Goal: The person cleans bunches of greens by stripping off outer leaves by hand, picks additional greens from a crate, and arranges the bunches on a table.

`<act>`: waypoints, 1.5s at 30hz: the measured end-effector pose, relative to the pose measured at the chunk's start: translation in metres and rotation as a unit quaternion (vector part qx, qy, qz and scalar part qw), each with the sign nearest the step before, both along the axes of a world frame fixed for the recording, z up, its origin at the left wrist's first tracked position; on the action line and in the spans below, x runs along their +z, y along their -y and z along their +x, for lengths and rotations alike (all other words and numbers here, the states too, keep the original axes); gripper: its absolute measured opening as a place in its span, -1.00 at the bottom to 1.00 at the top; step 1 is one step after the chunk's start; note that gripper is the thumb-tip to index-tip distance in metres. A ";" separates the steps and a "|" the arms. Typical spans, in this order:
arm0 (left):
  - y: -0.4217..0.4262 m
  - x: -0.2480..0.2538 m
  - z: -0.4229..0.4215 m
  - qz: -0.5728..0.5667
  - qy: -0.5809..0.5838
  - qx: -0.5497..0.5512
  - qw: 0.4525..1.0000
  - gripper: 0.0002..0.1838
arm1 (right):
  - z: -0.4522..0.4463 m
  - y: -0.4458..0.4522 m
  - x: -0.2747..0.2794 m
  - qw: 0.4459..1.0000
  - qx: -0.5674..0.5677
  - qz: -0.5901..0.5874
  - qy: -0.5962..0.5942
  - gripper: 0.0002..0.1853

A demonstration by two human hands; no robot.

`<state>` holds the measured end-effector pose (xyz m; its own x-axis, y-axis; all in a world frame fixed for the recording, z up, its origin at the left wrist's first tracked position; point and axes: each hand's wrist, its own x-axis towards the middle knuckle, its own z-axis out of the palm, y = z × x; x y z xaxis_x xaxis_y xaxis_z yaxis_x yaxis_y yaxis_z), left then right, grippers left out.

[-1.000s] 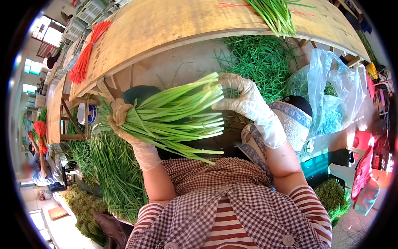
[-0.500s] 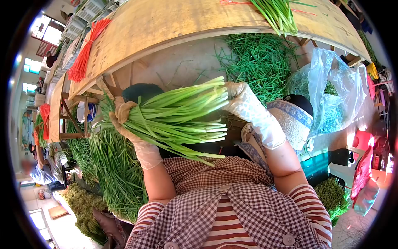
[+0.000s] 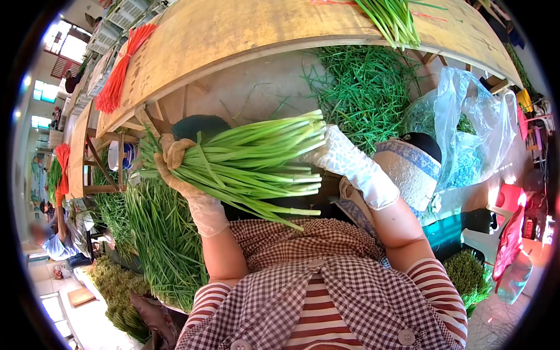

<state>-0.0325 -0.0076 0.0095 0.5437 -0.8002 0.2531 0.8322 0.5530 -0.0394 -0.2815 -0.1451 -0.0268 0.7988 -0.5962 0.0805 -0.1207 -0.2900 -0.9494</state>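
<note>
My left hand [image 3: 175, 157], in a tan and whitish glove, is wrapped round the leafy end of a bundle of long green stalks [image 3: 251, 163]. The pale stalk ends fan out to the right over my lap. My right hand [image 3: 332, 151], in a white patterned glove, is at those pale ends, its fingers partly behind the stalks. What its fingertips hold, if anything, is hidden.
A wooden table [image 3: 233, 35] curves across the top, bearing red ties [image 3: 124, 70] and another stalk bundle [image 3: 391, 23]. Cut greens [image 3: 367, 93] lie on the floor beyond my knees, beside a clear plastic bag [image 3: 466, 128]. More stalks [image 3: 160, 239] are piled left. A person [image 3: 64, 239] works far left.
My right hand has moved down and slightly in behind the pale stalk ends, its fingers less visible. The bundle has shifted slightly right. The far-left person's arm has moved.
</note>
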 end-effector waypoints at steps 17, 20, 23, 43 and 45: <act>-0.005 -0.027 0.011 0.177 -0.005 0.097 0.979 -0.75 | 0.003 -0.012 0.035 0.959 -0.073 0.264 0.069 -0.71; -0.004 -0.023 0.012 0.108 -0.039 0.028 0.993 -0.77 | 0.004 -0.009 0.028 0.966 -0.085 0.233 0.074 -0.70; -0.004 -0.013 0.009 0.055 -0.039 -0.003 0.998 -0.77 | 0.001 -0.004 0.033 0.983 -0.096 0.157 -0.004 -0.71; -0.010 -0.007 0.020 0.021 0.033 0.067 0.997 -0.69 | -0.010 0.006 0.037 0.929 -0.146 0.335 0.062 -0.71; -0.007 0.000 0.012 0.032 0.013 0.076 0.996 -0.67 | -0.010 0.005 0.039 0.949 -0.181 0.256 0.043 -0.75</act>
<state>-0.0210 -0.0004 0.0095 0.6543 -0.7235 0.2199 0.7384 0.6740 0.0206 -0.2917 -0.1497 0.0120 0.5376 -0.8091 -0.2374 -0.0398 0.2568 -0.9656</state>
